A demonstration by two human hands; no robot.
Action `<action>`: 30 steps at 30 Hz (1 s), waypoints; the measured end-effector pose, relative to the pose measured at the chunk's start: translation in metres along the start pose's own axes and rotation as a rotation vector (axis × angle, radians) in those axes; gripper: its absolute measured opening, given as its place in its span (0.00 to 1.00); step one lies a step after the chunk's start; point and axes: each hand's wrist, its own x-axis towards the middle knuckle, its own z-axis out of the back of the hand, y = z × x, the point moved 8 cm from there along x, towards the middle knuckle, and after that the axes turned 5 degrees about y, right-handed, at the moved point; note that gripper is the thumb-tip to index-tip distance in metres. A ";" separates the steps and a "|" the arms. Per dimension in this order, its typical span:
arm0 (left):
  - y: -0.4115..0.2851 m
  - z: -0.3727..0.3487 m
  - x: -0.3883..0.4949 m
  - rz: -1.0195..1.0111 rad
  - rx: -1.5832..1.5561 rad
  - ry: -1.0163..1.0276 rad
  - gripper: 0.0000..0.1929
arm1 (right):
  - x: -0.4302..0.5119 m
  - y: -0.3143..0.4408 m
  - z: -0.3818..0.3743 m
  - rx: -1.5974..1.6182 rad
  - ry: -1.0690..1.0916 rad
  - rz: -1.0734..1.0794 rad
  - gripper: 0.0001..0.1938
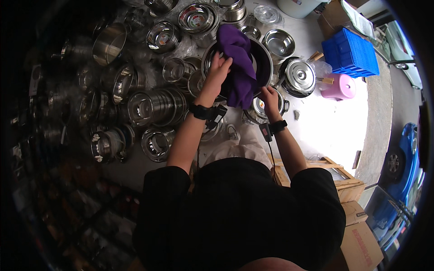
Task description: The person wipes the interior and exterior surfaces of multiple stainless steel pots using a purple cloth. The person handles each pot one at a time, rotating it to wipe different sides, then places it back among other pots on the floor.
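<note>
A large stainless steel basin (267,64) is held up in front of me, its mouth towards me. A purple cloth (241,64) hangs across it from the top rim to below the bottom rim. My left hand (218,73) is on the cloth's left side, thumb and fingers apart; part of its grip is hidden by the cloth. My right hand (269,96) grips the basin's lower right rim. Just below the basin sits a lidded steel pot (276,104), partly covered by my right hand.
Stacked steel bowls (149,107) and pots crowd the floor at left, some in plastic wrap. To the right stand a lidded pan (300,74), a blue plastic crate (351,54) and a pink plastic stool (340,87). A wooden frame (322,165) and cardboard boxes (361,245) are at lower right.
</note>
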 end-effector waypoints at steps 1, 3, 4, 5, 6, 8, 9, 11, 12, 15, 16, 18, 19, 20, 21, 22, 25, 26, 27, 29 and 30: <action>0.019 0.005 -0.009 0.021 0.253 -0.050 0.25 | -0.013 0.002 -0.002 -0.021 -0.001 -0.002 0.05; 0.025 0.003 -0.041 -0.042 0.854 0.092 0.31 | -0.029 0.005 -0.004 -0.057 -0.006 0.005 0.05; 0.011 -0.003 -0.060 -0.308 0.926 0.128 0.34 | -0.036 0.003 -0.003 -0.057 -0.022 -0.001 0.05; 0.003 0.005 -0.080 -0.436 1.061 -0.001 0.35 | -0.044 0.002 -0.002 -0.044 -0.031 0.001 0.05; -0.015 0.005 -0.106 -0.566 1.191 -0.131 0.35 | -0.053 0.002 -0.001 -0.028 -0.044 0.001 0.06; -0.034 0.023 -0.141 -0.700 1.303 -0.442 0.37 | -0.070 0.008 -0.006 -0.003 -0.048 0.012 0.06; -0.005 0.055 -0.130 -0.441 0.966 -0.364 0.37 | -0.076 0.009 -0.009 -0.012 -0.040 0.021 0.06; 0.076 0.105 -0.115 0.054 0.276 -0.197 0.37 | -0.081 0.005 -0.010 -0.033 -0.018 0.030 0.06; 0.089 0.095 -0.127 0.383 -0.152 -0.035 0.23 | -0.086 0.010 -0.015 -0.012 0.016 0.063 0.06; 0.089 0.064 -0.130 0.494 -0.405 0.187 0.17 | -0.101 0.024 -0.030 0.003 0.061 0.147 0.06; 0.096 0.068 -0.126 0.464 -0.389 0.158 0.16 | -0.100 0.022 -0.027 -0.038 0.073 0.164 0.07; 0.108 0.073 -0.119 0.403 -0.352 0.102 0.13 | -0.095 0.027 -0.018 -0.289 0.075 0.156 0.10; 0.112 0.075 -0.116 0.373 -0.332 0.074 0.12 | -0.094 0.031 -0.016 -0.414 0.075 0.153 0.12; 0.118 0.077 -0.114 0.362 -0.301 0.036 0.11 | -0.094 0.040 -0.008 -0.745 -0.031 0.175 0.15; 0.121 0.076 -0.114 0.353 -0.272 -0.004 0.11 | -0.097 0.058 -0.012 -1.029 -0.083 0.212 0.19; 0.120 0.074 -0.116 0.341 -0.241 -0.045 0.11 | -0.107 0.081 -0.015 -1.163 -0.177 0.276 0.21; 0.101 0.054 -0.117 0.252 -0.272 -0.087 0.11 | -0.134 0.151 -0.053 -1.231 -0.239 0.649 0.26; 0.087 0.044 -0.120 0.246 -0.222 -0.093 0.10 | -0.139 0.171 -0.074 -1.220 -0.159 0.701 0.25; 0.083 0.035 -0.122 0.229 -0.207 -0.088 0.10 | -0.142 0.180 -0.091 -1.208 -0.085 0.751 0.25; 0.077 0.015 -0.117 0.187 -0.173 -0.069 0.10 | -0.137 0.187 -0.118 -1.312 -0.039 0.977 0.29; 0.074 0.007 -0.114 0.147 -0.122 -0.083 0.09 | -0.122 0.178 -0.115 -1.383 -0.108 0.897 0.33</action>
